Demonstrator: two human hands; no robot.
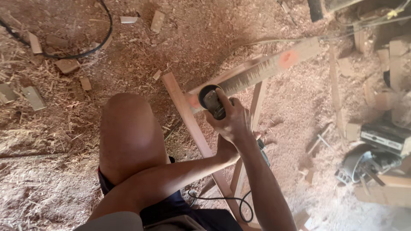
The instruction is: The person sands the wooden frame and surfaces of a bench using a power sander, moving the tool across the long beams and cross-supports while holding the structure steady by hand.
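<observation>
Both hands clamp a corded angle grinder (212, 102) at frame centre: right hand (233, 122) wraps its head, left hand (226, 149) grips the body beneath. Its disc meets a stiff wooden plank (261, 68) running toward two o'clock. Likely heavy, vibrating; best held firmly by the body.

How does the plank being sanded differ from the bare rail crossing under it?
The plank runs up to the right, with an orange mark and a rough, striped face; the rail runs down to the right, plain and smooth. The right hand presses the sander onto the plank only. Both are reddish wood.
</observation>
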